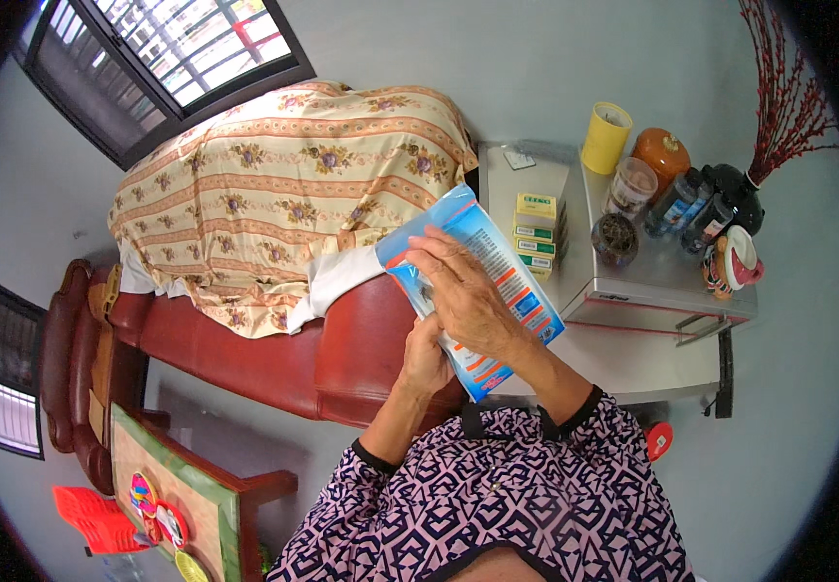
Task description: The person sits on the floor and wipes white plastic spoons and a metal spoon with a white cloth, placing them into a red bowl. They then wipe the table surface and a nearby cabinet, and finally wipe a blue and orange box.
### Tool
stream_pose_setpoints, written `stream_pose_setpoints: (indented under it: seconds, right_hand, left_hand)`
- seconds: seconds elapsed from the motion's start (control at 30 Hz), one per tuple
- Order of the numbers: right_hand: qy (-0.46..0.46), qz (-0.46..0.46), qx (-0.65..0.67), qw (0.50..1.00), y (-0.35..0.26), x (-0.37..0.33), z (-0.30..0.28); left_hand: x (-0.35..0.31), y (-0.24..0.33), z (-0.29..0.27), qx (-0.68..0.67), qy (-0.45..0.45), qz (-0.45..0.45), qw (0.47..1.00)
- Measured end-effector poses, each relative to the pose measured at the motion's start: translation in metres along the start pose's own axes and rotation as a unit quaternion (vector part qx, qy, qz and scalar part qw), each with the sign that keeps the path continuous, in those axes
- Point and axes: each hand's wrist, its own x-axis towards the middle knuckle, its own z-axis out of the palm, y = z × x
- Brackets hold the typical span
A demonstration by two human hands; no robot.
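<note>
I hold a flat blue and white plastic packet (518, 291) with orange bands, tilted in front of me. My left hand (427, 357) is closed on its lower left edge, fingers partly hidden behind my other hand. Across the packet's printed face lies my right hand (460, 296), its fingers bent over toward the left edge and gripping there. Its thumb is hidden. Whether the packet is torn or sealed cannot be made out.
Ahead stands a red leather sofa (366, 339), partly under a flowered cloth (274, 194). To the right, a metal cabinet (584, 262) carries small yellow-green boxes (536, 209), a yellow canister (607, 141), jars and bottles. A green-edged table (196, 456) is at lower left, near a red plastic basket (94, 519).
</note>
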Motion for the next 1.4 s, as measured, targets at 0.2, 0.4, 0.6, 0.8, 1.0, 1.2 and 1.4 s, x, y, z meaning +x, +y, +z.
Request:
stream_pose_setpoints:
  seconds: [0.2, 0.4, 0.6, 0.8, 1.0, 1.2, 1.4]
  right_hand:
    - [0.069, 0.026, -0.066, 0.995, 0.018, 0.002, -0.01]
    - [0.109, 0.09, -0.226, 0.964, 0.028, -0.004, -0.019]
    - [0.024, 0.067, -0.119, 0.99, 0.001, -0.028, -0.001]
    - [-0.037, 0.034, -0.077, 0.996, -0.031, -0.069, -0.007]
    - [0.074, 0.093, -0.233, 0.965, 0.009, -0.061, -0.032]
    - [0.098, 0.145, -0.239, 0.955, 0.007, -0.083, -0.024]
    - [0.0, 0.103, -0.118, 0.988, -0.028, -0.097, -0.008]
  left_hand:
    - [0.0, 0.001, -0.003, -0.048, -0.047, -0.024, 0.997]
    - [-0.001, 0.003, 0.008, -0.026, 0.004, -0.025, 0.999]
    - [0.013, 0.003, 0.007, -0.059, -0.006, -0.013, 0.998]
    - [0.018, 0.019, 0.001, -0.07, -0.025, 0.062, 0.995]
    - [0.016, 0.016, 0.007, -0.107, -0.046, 0.031, 0.993]
    - [0.017, 0.015, 0.001, -0.09, -0.008, 0.05, 0.995]
    - [0.021, 0.014, -0.007, -0.092, -0.02, -0.004, 0.996]
